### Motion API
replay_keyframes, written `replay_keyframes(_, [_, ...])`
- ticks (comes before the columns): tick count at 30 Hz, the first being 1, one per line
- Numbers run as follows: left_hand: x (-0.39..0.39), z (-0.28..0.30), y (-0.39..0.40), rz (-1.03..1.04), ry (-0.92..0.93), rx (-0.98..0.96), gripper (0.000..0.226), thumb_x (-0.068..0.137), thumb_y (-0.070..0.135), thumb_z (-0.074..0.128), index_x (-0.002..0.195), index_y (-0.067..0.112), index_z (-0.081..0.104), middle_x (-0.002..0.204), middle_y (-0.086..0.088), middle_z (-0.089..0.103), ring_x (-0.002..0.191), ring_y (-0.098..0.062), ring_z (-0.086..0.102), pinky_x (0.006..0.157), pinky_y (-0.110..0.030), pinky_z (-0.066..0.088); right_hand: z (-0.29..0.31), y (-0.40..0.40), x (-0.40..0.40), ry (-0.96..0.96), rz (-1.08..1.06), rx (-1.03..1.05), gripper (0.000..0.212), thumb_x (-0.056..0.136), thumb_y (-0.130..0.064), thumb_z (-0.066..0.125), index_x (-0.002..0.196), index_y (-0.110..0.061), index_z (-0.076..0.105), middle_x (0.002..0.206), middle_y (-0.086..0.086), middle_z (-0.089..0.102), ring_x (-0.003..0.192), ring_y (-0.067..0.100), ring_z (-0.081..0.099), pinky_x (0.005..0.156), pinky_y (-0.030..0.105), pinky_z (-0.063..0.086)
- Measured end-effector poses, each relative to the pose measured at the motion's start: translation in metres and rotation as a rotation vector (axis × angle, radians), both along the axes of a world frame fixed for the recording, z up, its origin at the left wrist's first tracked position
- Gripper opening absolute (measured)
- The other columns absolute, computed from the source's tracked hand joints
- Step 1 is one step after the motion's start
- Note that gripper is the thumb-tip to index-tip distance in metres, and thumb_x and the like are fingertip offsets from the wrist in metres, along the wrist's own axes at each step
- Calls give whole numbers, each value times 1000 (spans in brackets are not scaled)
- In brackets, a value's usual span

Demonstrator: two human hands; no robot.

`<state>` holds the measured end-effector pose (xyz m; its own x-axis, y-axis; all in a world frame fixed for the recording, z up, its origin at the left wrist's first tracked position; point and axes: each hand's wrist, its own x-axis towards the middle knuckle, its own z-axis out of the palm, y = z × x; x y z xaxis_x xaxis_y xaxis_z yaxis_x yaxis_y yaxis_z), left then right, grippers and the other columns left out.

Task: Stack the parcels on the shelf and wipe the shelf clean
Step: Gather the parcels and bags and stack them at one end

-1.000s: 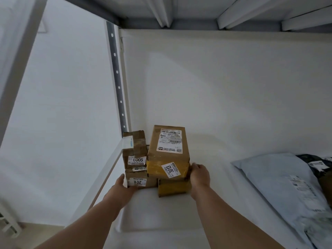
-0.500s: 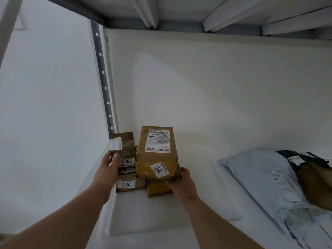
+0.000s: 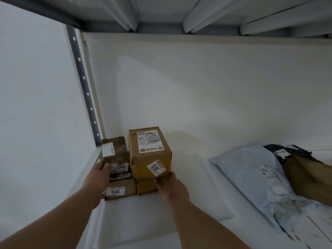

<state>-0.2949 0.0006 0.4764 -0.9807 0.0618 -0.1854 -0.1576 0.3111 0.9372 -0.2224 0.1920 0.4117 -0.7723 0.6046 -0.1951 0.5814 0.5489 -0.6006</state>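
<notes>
Head view: the big box [image 3: 150,151] sits atop the stack in the shelf [image 3: 161,209] corner, long axis running toward the back wall. Right hand [image 3: 170,188] grips its near lower corner; left hand [image 3: 98,177], just left of that box, holds the small taped box [image 3: 115,150]. Both hands are equally near; squaring the big box likely means pushing it away.

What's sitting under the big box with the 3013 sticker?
Under the big box a yellow-taped box shows its front only; the right hand covers its right end, and the rest is hidden.
</notes>
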Motion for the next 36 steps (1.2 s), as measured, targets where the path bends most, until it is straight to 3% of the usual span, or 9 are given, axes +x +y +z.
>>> replay_keyframes(6, [1,2,-5,23,-49,52,36,100,39,34,135,33,41,91,2,57,78,-18,52,81,-47,40,-1,7,3,-1,-21,-279,67,95,-55,49,147,-18,30,143,13,45,128,32,50,101,42,44])
replay_keyframes(10, [-1,0,-7,102,-12,-35,52,97,45,35,141,19,36,122,-12,56,101,-29,51,89,-49,42,2,17,18,70,-31,-350,61,95,-44,53,146,-17,35,143,12,50,125,29,53,102,39,46])
replay_keyframes(15, [15,-2,-2,333,191,-299,64,86,56,44,130,10,46,122,-24,55,104,-44,55,82,-51,50,10,37,43,90,-28,-256,34,92,-30,53,121,-13,57,121,9,62,109,25,60,90,30,49])
replay_keyframes(19, [38,6,20,231,442,-560,48,85,51,39,89,9,62,91,-16,59,84,-38,56,74,-52,53,25,63,67,104,-47,-63,18,92,-23,51,75,-17,53,81,3,60,87,25,58,73,26,40])
replay_keyframes(21, [56,14,41,94,609,-610,39,92,42,43,73,13,59,84,-9,57,75,-30,55,69,-44,53,31,78,79,117,-60,-58,17,93,-17,50,102,-22,63,108,3,68,104,25,63,82,26,46])
replay_keyframes(25, [86,28,82,-194,720,-625,38,92,33,52,60,15,63,68,-3,61,58,-19,57,57,-33,53,45,110,106,145,-47,-31,58,91,-7,46,145,-28,43,146,-2,50,132,21,48,109,35,39])
replay_keyframes(29, [118,30,127,-359,779,-601,13,88,19,58,90,11,68,101,-3,62,90,-25,60,73,-32,50,50,151,140,22,-85,142,57,88,-16,47,144,-25,43,141,6,46,131,30,44,107,41,37])
replay_keyframes(31, [126,23,145,-430,736,-605,26,87,19,59,113,21,62,120,3,52,100,-21,58,78,-29,46,44,173,161,-83,-112,245,51,88,-25,49,139,-24,46,137,6,46,127,31,42,104,44,37])
replay_keyframes(36, [147,10,187,-405,576,-548,33,87,27,60,120,29,58,124,7,50,85,-9,60,80,-25,49,19,218,207,-349,-42,318,77,71,-59,65,135,-25,39,136,5,45,127,31,41,102,46,38])
